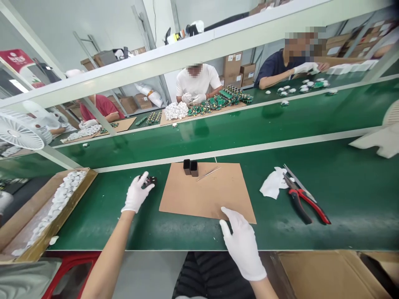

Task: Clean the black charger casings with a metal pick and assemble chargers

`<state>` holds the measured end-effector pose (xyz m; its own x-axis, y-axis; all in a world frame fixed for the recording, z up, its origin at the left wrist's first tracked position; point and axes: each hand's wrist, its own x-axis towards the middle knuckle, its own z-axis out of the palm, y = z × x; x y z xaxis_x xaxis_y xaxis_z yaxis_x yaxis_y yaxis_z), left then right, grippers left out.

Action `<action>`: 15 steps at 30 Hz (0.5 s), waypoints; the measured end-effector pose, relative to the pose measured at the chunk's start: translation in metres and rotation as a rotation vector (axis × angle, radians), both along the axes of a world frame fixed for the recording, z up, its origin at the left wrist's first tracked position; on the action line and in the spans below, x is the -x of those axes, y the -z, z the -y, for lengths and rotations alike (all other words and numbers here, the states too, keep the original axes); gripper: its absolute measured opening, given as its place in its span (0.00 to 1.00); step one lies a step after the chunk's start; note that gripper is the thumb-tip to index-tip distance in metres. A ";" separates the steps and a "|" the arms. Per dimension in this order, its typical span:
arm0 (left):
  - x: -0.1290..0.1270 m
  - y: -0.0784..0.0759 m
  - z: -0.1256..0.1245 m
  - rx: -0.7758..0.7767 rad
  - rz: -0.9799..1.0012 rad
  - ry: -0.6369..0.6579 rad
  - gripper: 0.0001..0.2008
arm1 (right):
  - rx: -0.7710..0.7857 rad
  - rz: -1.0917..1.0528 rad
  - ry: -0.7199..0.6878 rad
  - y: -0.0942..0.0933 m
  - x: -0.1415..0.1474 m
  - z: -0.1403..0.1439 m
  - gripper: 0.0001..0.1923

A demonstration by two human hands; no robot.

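Note:
My left hand (137,193), in a white glove, reaches over the green table left of the cardboard sheet. Its thumb and forefinger close around a small black part (151,181), whose exact kind I cannot make out. My right hand (241,241), also gloved, hovers near the front edge of the cardboard sheet (208,199), with thumb and fingers apart and nothing held. Two black square cups (190,167) stand side by side at the sheet's back edge. Beside them lie metal tweezers (208,173).
Red-and-black pliers (304,199) and a crumpled white cloth (272,182) lie to the right. A cardboard tray (67,211) of small white pieces stands at left. Across the green bench, several people work by green circuit boards (221,99). A white fan (18,131) stands far left.

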<state>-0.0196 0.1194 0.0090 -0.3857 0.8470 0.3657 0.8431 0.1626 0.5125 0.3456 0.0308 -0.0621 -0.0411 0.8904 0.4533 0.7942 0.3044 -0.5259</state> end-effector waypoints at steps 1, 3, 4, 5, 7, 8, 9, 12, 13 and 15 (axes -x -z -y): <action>0.002 -0.002 -0.002 -0.021 -0.003 -0.018 0.28 | -0.003 0.006 -0.012 0.000 0.000 0.000 0.16; 0.004 -0.005 -0.004 -0.048 0.009 -0.057 0.28 | -0.005 0.007 -0.027 -0.001 -0.001 0.001 0.16; 0.005 -0.006 -0.005 -0.039 0.025 -0.063 0.28 | -0.007 0.002 -0.026 -0.001 -0.001 0.001 0.16; 0.004 -0.007 -0.005 -0.018 0.045 -0.058 0.28 | -0.009 -0.005 -0.024 -0.001 -0.001 0.002 0.16; 0.002 -0.006 -0.004 0.019 0.094 -0.038 0.28 | -0.012 -0.013 -0.016 -0.001 -0.002 0.002 0.16; 0.000 -0.006 -0.002 0.016 0.120 -0.042 0.28 | -0.012 -0.012 -0.020 -0.001 -0.002 0.002 0.16; -0.002 -0.006 -0.001 0.003 0.151 -0.056 0.28 | -0.013 -0.010 -0.028 0.000 -0.001 0.002 0.16; -0.009 -0.007 0.002 -0.014 0.285 -0.075 0.28 | -0.015 -0.010 -0.041 0.000 -0.001 0.002 0.16; -0.012 -0.008 0.002 -0.006 0.346 -0.065 0.28 | -0.016 -0.012 -0.038 0.000 -0.001 0.002 0.16; -0.019 -0.015 0.002 -0.016 0.488 -0.024 0.28 | -0.018 -0.013 -0.028 0.001 -0.001 0.002 0.15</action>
<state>-0.0002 0.1176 0.0240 -0.5348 0.8316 0.1498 0.4996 0.1683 0.8497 0.3467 0.0290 -0.0630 -0.0604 0.8805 0.4702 0.7785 0.3364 -0.5299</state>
